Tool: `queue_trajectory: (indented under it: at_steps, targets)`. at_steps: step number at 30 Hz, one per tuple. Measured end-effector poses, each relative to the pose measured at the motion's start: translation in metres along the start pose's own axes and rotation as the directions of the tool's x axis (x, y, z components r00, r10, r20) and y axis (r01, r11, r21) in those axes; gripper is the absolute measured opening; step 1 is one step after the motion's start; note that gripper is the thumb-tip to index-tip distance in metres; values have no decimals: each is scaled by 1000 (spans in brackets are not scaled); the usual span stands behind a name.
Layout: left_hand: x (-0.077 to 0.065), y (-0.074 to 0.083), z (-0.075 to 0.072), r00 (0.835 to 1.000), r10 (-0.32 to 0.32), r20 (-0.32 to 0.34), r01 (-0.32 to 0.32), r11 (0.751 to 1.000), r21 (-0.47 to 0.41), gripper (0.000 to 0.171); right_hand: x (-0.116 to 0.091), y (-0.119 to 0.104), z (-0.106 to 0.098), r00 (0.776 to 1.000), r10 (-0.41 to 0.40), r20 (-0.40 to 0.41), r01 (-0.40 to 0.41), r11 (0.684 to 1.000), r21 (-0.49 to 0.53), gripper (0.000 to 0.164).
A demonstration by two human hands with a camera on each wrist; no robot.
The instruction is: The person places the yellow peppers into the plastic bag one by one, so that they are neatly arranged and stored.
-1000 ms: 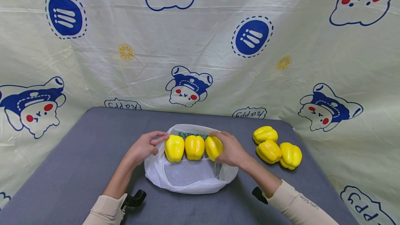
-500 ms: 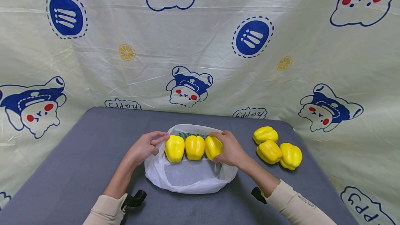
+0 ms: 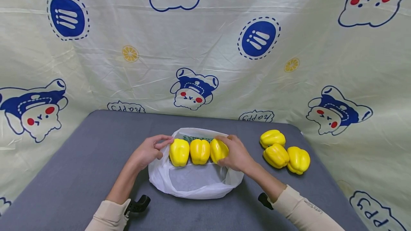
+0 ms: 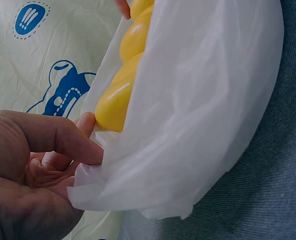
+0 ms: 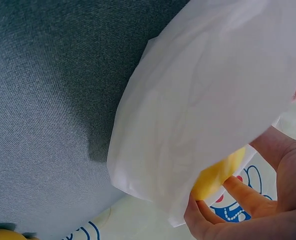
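The left hand point(image 3: 147, 153) pinches the rim of the white plastic bag point(image 3: 159, 177); the right hand point(image 3: 237, 155) grips the rightmost yellow bell pepper point(image 3: 219, 150) inside, apparently settling it. Next calls for gentle release. Three loose peppers point(image 3: 276, 155) lie near the far right corner of the worktop point(image 3: 96, 152).

Counts, head view, clock centred on the bag point(image 3: 199, 192). Bag: 1. Peppers, yellow: 6 total, namely 3 bagged peppers point(image 3: 200, 151) in one row toward 12 o'clock, plus 3 loose peppers point(image 3: 276, 155) on the desk point(image 3: 64, 181), farther out at 3. Hands: 2, left hand point(image 3: 148, 152) at 9, right hand point(image 3: 237, 154) at 3. Sleeves point(image 3: 305, 208): 2, at 8 and 4. Black straps point(image 3: 138, 204): 2, at 8 and 4. Desk: 1. Prints on cloth point(image 3: 205, 51): 5 bears point(image 3: 194, 89), some cut off; 2 blue badges point(image 3: 67, 16); 2 distinct orange slices point(image 3: 130, 53).
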State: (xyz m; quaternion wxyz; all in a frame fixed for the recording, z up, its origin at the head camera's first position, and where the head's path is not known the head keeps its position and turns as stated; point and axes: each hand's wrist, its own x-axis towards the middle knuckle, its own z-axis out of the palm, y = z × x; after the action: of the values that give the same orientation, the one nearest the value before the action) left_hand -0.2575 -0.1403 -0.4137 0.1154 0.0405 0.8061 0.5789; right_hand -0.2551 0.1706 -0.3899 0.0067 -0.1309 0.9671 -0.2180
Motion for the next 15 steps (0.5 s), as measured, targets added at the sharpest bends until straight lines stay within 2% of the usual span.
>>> queue_trajectory:
  at_steps: [15]
  targets:
    - [1,-1,0,1000,4,-1,-4,1000,5,66,1,-1,7,1000,6,-25,-7,1000,-25,80]
